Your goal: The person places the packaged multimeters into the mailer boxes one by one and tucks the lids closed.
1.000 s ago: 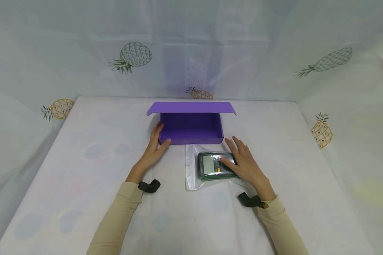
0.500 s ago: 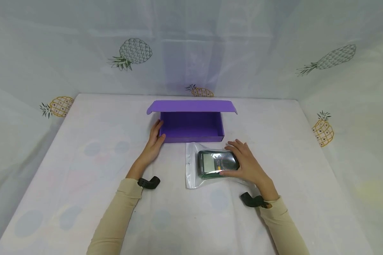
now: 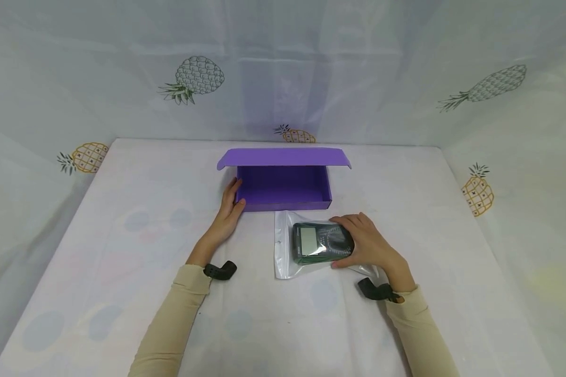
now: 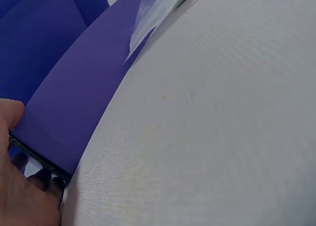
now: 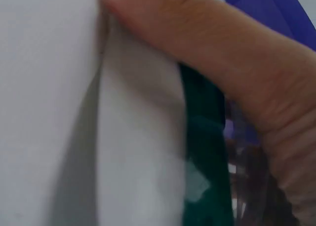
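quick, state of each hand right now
Left hand: holding the box at its near left corner.
Right hand: holding the bagged meter around its right end.

Purple box [image 3: 286, 206]: sits flat, long side across, lid [image 3: 283, 157] raised above the rear, wider than the body, small angled ends. Purple interior faces the near side. Left hand [image 3: 224, 219] holds it at the near left corner, thumb by the front wall, fingers along the left side.

Multimeter [image 3: 322, 250]: dark green casing, face up, lying sideways, pale grey screen [image 3: 308, 240] toward the left, glare on the plastic. Sits inside a clear plastic bag [image 3: 283, 254], flat end sticking out left, just on the near side of the box. Right hand [image 3: 369, 242] grips the bagged meter around its right end, thumb along the near edge.
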{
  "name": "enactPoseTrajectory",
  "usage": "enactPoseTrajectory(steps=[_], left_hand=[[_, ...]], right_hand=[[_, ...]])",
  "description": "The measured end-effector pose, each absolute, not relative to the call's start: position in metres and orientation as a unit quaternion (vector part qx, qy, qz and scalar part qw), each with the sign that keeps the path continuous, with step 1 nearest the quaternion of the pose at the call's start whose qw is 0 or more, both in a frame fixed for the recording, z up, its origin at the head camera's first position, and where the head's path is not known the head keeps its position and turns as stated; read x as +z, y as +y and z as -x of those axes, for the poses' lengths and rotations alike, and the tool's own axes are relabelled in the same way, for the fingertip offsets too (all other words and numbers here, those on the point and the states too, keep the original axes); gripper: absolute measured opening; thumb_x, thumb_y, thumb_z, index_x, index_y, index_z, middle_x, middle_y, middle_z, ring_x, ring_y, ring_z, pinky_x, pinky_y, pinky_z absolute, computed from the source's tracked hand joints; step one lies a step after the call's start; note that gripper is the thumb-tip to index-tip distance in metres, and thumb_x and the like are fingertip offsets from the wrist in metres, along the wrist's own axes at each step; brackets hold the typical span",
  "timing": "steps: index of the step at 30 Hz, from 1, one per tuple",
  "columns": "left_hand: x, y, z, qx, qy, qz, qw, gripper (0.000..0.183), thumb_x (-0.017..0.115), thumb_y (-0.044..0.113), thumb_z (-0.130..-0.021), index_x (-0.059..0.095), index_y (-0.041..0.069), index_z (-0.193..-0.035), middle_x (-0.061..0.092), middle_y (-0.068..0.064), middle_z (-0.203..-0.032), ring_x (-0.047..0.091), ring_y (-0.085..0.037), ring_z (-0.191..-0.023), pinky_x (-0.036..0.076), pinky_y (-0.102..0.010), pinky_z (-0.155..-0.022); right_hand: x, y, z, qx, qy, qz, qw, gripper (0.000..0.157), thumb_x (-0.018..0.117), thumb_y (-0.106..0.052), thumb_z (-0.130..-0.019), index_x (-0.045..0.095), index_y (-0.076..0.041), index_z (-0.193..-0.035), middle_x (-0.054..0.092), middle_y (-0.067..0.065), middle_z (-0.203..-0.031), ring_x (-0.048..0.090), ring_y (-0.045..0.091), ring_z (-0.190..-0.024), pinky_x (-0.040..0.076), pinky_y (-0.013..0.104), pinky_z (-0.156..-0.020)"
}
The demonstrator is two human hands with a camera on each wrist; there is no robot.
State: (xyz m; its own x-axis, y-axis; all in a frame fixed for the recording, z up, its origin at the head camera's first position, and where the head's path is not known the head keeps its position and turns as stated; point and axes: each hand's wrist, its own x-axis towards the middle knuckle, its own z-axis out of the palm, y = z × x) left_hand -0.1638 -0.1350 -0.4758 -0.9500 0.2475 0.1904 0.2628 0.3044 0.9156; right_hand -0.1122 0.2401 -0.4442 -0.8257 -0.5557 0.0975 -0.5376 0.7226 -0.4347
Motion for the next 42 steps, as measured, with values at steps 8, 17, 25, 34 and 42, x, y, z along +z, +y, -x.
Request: enactPoseTrajectory(steps=[8, 17, 25, 34, 42], left_hand=[[-0.476, -0.135, 0.164, -0.557, -0.815, 0.158, -0.005, 0.054, 0.034, 0.012, -0.106, 0.015, 0.006, -0.156, 0.001, -0.016, -0.162, 0.000, -0.032, -0.149, 0.008, -0.053, -0.120], [-0.461, -0.132, 0.160, -0.548, -0.823, 0.152, -0.012, 0.054, 0.032, 0.006, -0.105, 0.012, -0.002, -0.154, -0.001, -0.022, -0.161, -0.001, -0.037, -0.148, 0.007, -0.058, -0.119], [-0.437, -0.129, 0.148, -0.550, -0.820, 0.155, -0.024, 0.054, 0.032, 0.005, -0.105, 0.012, -0.005, -0.153, 0.000, -0.025, -0.160, -0.001, -0.039, -0.148, 0.008, -0.058, -0.119], [-0.430, -0.128, 0.144, -0.546, -0.823, 0.153, -0.027, 0.054, 0.033, 0.006, -0.105, 0.012, -0.007, -0.153, 0.000, -0.027, -0.159, 0.000, -0.039, -0.148, 0.008, -0.057, -0.119], [-0.433, -0.129, 0.145, -0.550, -0.821, 0.155, -0.018, 0.054, 0.035, 0.006, -0.105, 0.014, -0.006, -0.153, 0.002, -0.027, -0.159, 0.001, -0.039, -0.148, 0.008, -0.055, -0.119]], right_hand=[[-0.444, 0.239, 0.114, -0.218, 0.928, 0.302, 0.007, 0.095, 0.090, -0.055, -0.052, 0.055, -0.013, -0.129, 0.061, 0.009, -0.122, 0.049, 0.028, -0.107, 0.035, 0.052, -0.098], [-0.443, 0.238, 0.113, -0.240, 0.923, 0.300, -0.014, 0.092, 0.092, -0.052, -0.051, 0.059, -0.011, -0.127, 0.063, 0.007, -0.120, 0.049, 0.024, -0.101, 0.038, 0.046, -0.092], [-0.445, 0.240, 0.112, -0.254, 0.917, 0.307, -0.016, 0.093, 0.092, -0.052, -0.051, 0.059, -0.011, -0.127, 0.063, 0.004, -0.120, 0.049, 0.021, -0.099, 0.040, 0.043, -0.088], [-0.440, 0.240, 0.111, -0.269, 0.902, 0.335, -0.048, 0.096, 0.095, -0.049, -0.048, 0.058, -0.011, -0.128, 0.063, 0.003, -0.121, 0.046, 0.017, -0.097, 0.039, 0.039, -0.086], [-0.435, 0.244, 0.112, -0.288, 0.896, 0.333, -0.057, 0.098, 0.096, -0.046, -0.046, 0.057, -0.014, -0.130, 0.064, 0.001, -0.120, 0.048, 0.018, -0.102, 0.036, 0.046, -0.096]])
